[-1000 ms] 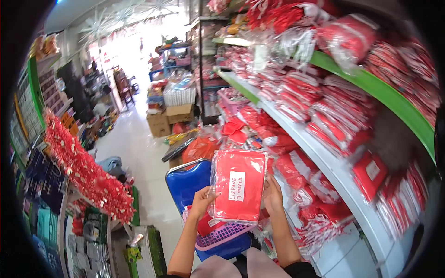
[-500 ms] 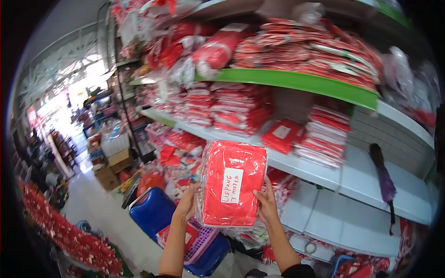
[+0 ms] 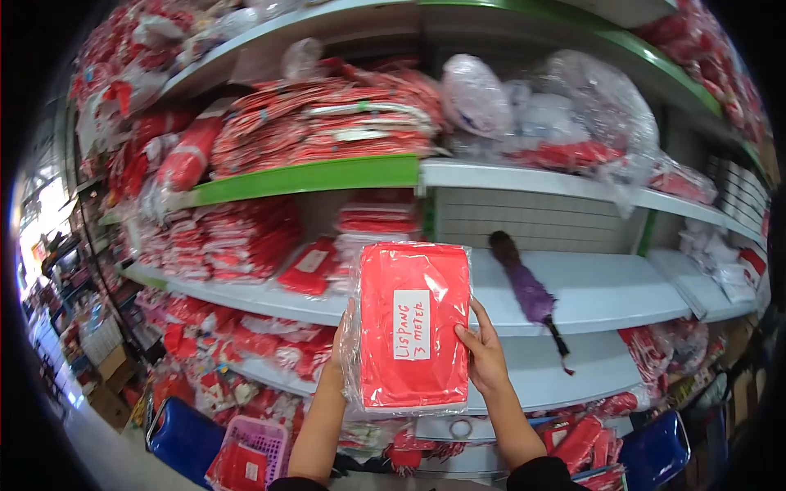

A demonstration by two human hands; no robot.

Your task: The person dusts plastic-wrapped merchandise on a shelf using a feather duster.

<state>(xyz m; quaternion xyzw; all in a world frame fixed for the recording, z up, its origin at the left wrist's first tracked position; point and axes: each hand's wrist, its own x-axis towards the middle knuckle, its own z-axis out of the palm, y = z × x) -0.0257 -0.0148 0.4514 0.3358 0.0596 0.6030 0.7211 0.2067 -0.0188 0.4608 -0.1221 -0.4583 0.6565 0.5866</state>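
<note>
Shop shelving fills the view face on. At 12 o'clock a green-edged shelf (image 3: 311, 176) carries flat stacks of red goods (image 3: 327, 123), with bulging clear bags (image 3: 565, 114) beside them at 1 o'clock. Below runs a white shelf (image 3: 606, 286). On it a folded purple umbrella (image 3: 528, 290) lies slanted at 3 o'clock of the centre, just beside the right fingertips but apart from them.

The red packet (image 3: 413, 327) is upright at the centre, in front of the white shelf's edge, sealed in clear plastic with a white handwritten label (image 3: 411, 325) facing the camera. The left hand (image 3: 338, 353) sits mostly behind its left edge, grip clamped on the wrap. The right hand (image 3: 485, 356) has its grip closed on the right edge, fingers spread up the side. The packet hides the shelf stock directly behind it.

At 7 o'clock a blue chair (image 3: 184, 434) and a pink basket (image 3: 254, 450) holding red goods stand on the floor. A second blue seat (image 3: 651, 446) shows at 5 o'clock.

Against half a second ago, the view has swung right. The shelving, then seen at an angle, now stands square on. The aisle has slipped to the 9 o'clock edge. The chair and basket, then right under the forearms, lie off to the lower left. The umbrella, then well out at 3 o'clock, is now close to the packet. Both hands hold the packet as before.
</note>
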